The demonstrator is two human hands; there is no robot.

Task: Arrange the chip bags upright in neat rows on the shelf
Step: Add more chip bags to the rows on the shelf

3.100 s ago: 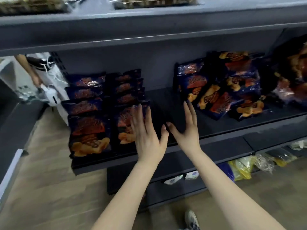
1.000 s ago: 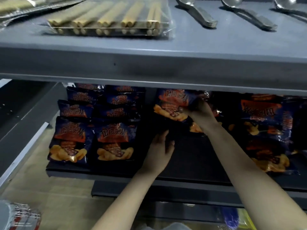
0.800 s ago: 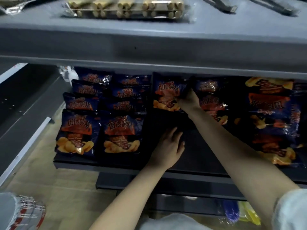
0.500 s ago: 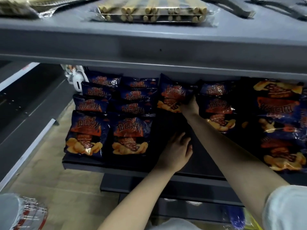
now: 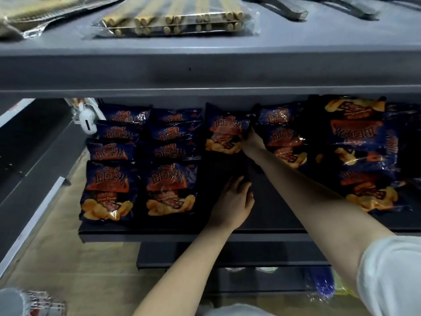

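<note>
1. Dark matte shelf board (image 5: 273, 215) sits beneath a smooth grey upper shelf (image 5: 205, 71) and carries glossy, crinkled blue-and-orange foil packets.
2. One chip bag (image 5: 224, 133) stands at the back of the board, its front facing out.
3. At this bag's right edge, the right hand (image 5: 251, 142) grips it, fingers curled around the foil.
4. In front of this bag and well apart from it, the left hand (image 5: 232, 201) lies flat on bare board, fingers relaxed, holding nothing.
5. Left of this bag, two neat overlapping rows of bags (image 5: 170, 188) are lined up.
6. Right of it lies a jumbled pile of bags (image 5: 360, 142).
</note>
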